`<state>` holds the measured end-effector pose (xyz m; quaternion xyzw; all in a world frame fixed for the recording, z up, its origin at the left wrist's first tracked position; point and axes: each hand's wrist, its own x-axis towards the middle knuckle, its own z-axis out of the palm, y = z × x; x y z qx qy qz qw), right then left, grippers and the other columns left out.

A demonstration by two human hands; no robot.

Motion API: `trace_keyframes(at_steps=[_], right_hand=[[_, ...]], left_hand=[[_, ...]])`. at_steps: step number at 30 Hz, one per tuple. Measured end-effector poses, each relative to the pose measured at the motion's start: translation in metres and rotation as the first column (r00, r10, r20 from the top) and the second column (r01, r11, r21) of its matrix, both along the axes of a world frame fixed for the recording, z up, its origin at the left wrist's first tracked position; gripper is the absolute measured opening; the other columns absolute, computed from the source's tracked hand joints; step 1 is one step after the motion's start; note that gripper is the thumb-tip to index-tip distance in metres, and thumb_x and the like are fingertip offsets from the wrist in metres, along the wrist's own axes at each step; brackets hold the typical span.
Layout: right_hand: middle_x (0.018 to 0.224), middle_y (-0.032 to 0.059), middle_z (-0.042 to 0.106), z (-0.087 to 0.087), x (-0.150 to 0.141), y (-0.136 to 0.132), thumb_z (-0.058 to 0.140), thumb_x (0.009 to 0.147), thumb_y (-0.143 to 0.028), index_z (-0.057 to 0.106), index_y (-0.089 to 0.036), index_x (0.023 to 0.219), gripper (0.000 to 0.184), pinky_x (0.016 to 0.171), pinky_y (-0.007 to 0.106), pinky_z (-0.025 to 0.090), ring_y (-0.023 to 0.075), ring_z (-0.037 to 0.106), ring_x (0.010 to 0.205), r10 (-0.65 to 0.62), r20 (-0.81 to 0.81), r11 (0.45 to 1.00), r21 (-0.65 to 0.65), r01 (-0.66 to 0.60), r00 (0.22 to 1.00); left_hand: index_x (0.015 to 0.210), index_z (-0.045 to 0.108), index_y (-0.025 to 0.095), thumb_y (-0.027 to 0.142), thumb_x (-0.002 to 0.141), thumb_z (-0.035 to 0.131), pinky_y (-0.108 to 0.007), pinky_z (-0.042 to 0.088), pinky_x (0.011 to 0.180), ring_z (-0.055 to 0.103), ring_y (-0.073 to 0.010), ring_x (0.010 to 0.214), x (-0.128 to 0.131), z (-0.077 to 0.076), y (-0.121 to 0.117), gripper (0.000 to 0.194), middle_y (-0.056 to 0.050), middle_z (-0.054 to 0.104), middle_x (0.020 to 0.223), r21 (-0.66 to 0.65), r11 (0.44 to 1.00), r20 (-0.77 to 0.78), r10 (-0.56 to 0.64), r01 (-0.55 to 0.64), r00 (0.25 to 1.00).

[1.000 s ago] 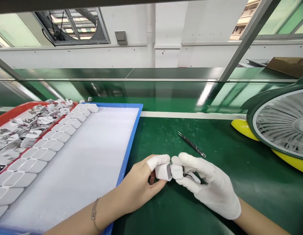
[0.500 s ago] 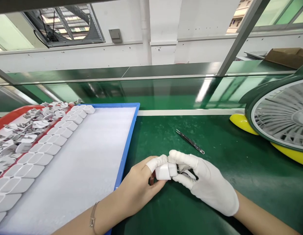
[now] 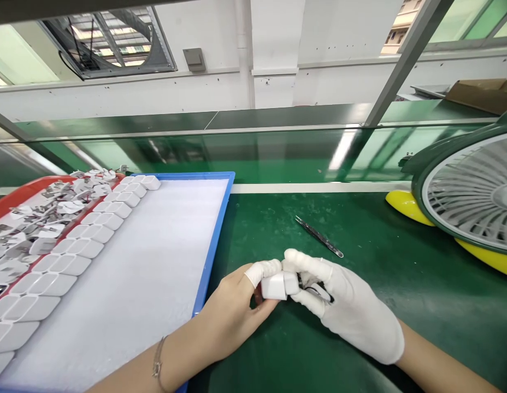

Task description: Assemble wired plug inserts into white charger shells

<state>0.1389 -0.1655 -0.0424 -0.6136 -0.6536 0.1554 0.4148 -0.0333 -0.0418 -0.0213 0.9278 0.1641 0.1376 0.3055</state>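
Observation:
My left hand (image 3: 234,312), with a white cot over one finger, pinches a white charger housing (image 3: 273,287) between thumb and fingers. From the right, my white-gloved right hand (image 3: 354,311) grips a smaller white charger end piece (image 3: 291,283), which meets the housing's right end. A dark wire and a pale part show between the gloved fingers; their details are partly hidden. Beyond the gloved hand, black tweezers (image 3: 319,236) lie on the green work surface (image 3: 261,229).
At left, a blue-rimmed tray (image 3: 219,229) holds rows of white charger housings (image 3: 69,265) along its left side. Past it, a red bin (image 3: 16,191) is heaped with white plug parts (image 3: 52,210). A green fan (image 3: 475,185) with yellow feet stands at right.
Both hands hold nearly the same pose, still on the joined white pieces. The view has shifted very slightly. A small dark object now shows beside the fan at the back right.

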Motion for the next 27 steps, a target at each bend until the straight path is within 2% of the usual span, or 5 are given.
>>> trace_keyframes(at_steps=[6,10,17,22,27], right_hand=[[0.138,0.0052,0.045,0.009,0.005,-0.001,0.055,0.084,-0.011,0.049,-0.033,0.129,0.050,0.079,0.034,0.056,0.0233,0.054,0.114,-0.080,-0.245,0.996,-0.048,0.070,0.966],[0.125,0.0059,0.056,0.012,0.004,-0.001,0.053,0.087,-0.014,0.054,-0.030,0.122,0.038,0.078,0.034,0.058,0.0195,0.063,0.096,-0.073,-0.537,0.987,-0.159,-0.016,0.840],[0.112,0.0060,0.056,0.010,0.000,0.002,0.057,0.084,-0.007,0.057,-0.033,0.120,0.044,0.068,0.026,0.057,0.0214,0.055,0.107,-0.069,-0.141,0.990,0.112,0.085,0.988],[0.108,0.0017,0.062,-0.001,-0.003,-0.005,0.056,0.086,-0.009,0.021,-0.036,0.145,0.074,0.076,0.030,0.056,0.0157,0.063,0.088,-0.012,-0.305,0.996,0.077,0.037,0.952],[0.103,-0.0011,0.063,0.002,-0.004,-0.004,0.054,0.087,-0.008,0.023,-0.036,0.144,0.070,0.078,0.027,0.053,0.0135,0.060,0.086,0.003,-0.187,0.991,0.133,0.022,0.982]], left_hand=[[0.103,0.049,0.023,0.018,0.085,0.055,-0.021,0.048,0.064,0.059,-0.0092,0.063,0.002,0.004,0.004,0.020,0.004,0.063,0.082,-0.070,0.994,0.064,0.094,-0.089,0.994],[0.099,0.050,0.022,0.016,0.084,0.056,-0.021,0.049,0.065,0.061,-0.0096,0.067,0.001,0.004,0.003,0.017,0.003,0.063,0.084,-0.076,0.993,0.082,0.100,-0.094,0.992],[0.109,0.048,0.024,0.015,0.085,0.056,-0.022,0.051,0.069,0.062,-0.0099,0.073,-0.001,0.003,0.002,0.027,0.001,0.065,0.095,-0.088,0.993,0.125,0.087,-0.076,0.988],[0.116,0.045,0.026,0.016,0.085,0.056,-0.024,0.052,0.070,0.062,-0.0113,0.076,-0.002,0.000,0.003,0.034,-0.001,0.064,0.099,-0.041,0.999,0.110,0.024,-0.020,0.994],[0.115,0.044,0.026,0.014,0.084,0.058,-0.023,0.052,0.069,0.063,-0.0115,0.077,-0.002,-0.002,0.003,0.037,-0.001,0.064,0.102,0.030,0.999,0.157,0.012,-0.017,0.988]])
